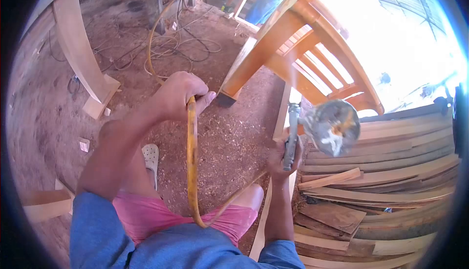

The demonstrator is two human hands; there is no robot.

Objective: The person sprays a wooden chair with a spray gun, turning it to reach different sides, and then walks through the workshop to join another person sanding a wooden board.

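My left hand [184, 92] is closed around a yellow air hose [192, 161], which hangs in a loop down to my lap and runs over toward my right side. In my right hand [283, 159] I grip a metal spray gun [292, 132] with a stained round cup [337, 127] on its side. A faint mist rises from the nozzle toward a slatted wooden chair [332, 37] with an orange-brown finish. The chair stands tilted in view just beyond the gun, one dark-tipped leg [227, 98] near my left hand.
Long wooden boards [386, 171] lie stacked on the right. Tangled hoses and cables [171, 49] spread over the dusty, shaving-strewn ground [234, 137]. A pale curved wooden piece [78, 44] stands at left. Another person [266, 5] is in the background.
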